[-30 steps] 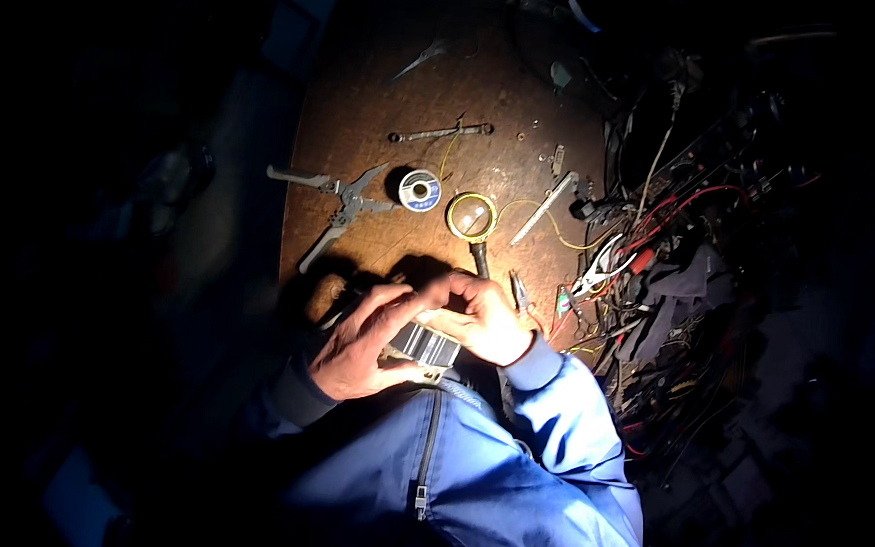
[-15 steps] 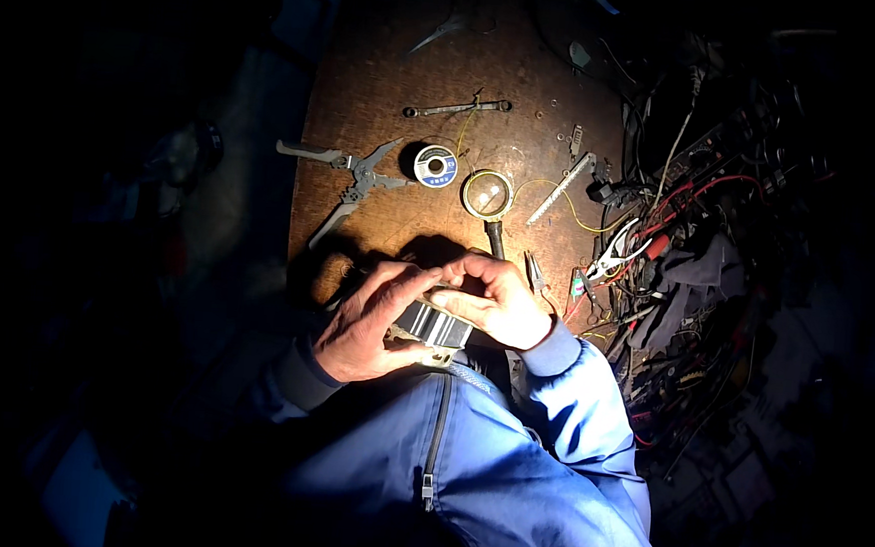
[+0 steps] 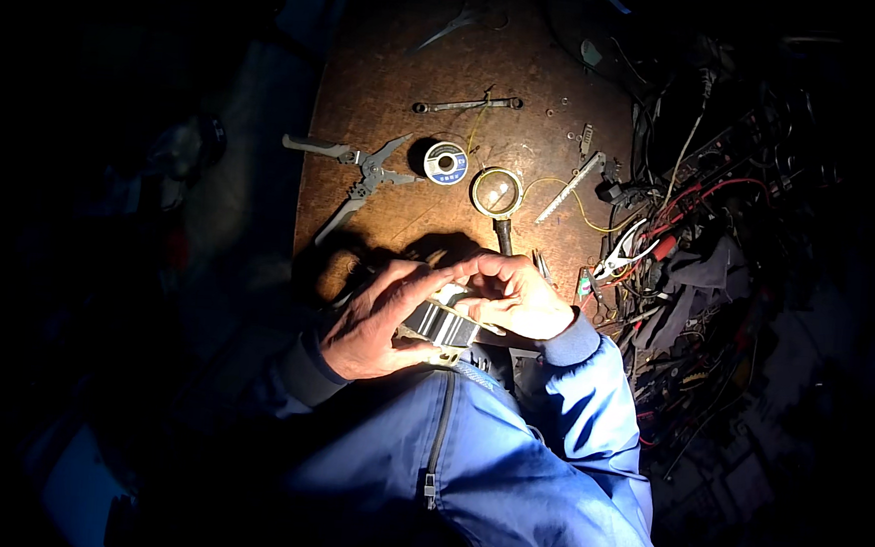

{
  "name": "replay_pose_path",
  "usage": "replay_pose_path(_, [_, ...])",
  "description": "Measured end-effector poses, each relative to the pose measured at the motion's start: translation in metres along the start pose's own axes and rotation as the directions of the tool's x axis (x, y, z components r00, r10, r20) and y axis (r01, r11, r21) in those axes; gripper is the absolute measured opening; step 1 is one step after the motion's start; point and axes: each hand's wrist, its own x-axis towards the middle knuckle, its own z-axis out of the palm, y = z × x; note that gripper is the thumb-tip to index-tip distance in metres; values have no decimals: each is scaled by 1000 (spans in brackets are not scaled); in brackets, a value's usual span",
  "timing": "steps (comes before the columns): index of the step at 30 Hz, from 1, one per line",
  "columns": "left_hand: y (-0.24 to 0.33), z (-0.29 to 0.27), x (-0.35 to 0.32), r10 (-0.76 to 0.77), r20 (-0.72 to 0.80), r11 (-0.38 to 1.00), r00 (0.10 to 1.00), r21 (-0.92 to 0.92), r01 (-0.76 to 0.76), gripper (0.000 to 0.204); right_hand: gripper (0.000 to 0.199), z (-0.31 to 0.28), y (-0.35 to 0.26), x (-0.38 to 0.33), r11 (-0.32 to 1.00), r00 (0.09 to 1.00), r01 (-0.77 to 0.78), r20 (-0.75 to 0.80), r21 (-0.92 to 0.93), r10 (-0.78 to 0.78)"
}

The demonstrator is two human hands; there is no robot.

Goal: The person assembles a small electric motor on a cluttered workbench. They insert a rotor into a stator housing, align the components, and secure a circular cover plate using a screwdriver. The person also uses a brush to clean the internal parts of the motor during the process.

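Note:
Close to my body, at the near edge of the table, my left hand [image 3: 380, 320] grips a small boxy metal part [image 3: 442, 325]. Its side is black with silver bands, and a brass-coloured edge shows at the bottom. The left thumb lies underneath and the fingers reach over the far side. My right hand [image 3: 521, 299] is curled at the part's upper right, its fingertips bent together at the top. Whether those fingertips pinch something small is hidden. Just beyond the hands lies a magnifying glass [image 3: 503, 230] with a dark handle.
The wooden table [image 3: 369, 89] bears a solder spool [image 3: 434, 169], grey multi-tool pliers [image 3: 371, 175], a double-ended wrench [image 3: 468, 105], a perforated metal strip [image 3: 571, 188] and partly hidden pliers [image 3: 541, 265]. At the right, a spring clamp [image 3: 621, 253] lies by tangled wires [image 3: 677, 203].
My right hand has shifted slightly right and nearer, its fingers curling more and uncovering a bright spot on the part's top. The left hand keeps its hold. The whole view has shifted slightly.

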Motion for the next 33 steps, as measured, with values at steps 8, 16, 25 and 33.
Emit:
replay_pose_path(8, [-6,-15,-3,-69,18,997,997,-44,70,98,32,9,-3,17,998,998,-49,-49,-38,47])
replay_pose_path(16, [-34,-29,5,8,14,994,1000,-105,-7,64,78,5,24,4,989,990,53,-119,-141,-70])
replay_pose_path(25, [-57,-55,7,-182,85,979,980,-76,188,64,134,40,70,11,824,901,151,-266,-546,-342])
replay_pose_path(33, [-87,-53,0,-218,105,925,970,-293,240,57,115,64,39,14,771,842,7,-411,-637,-348])
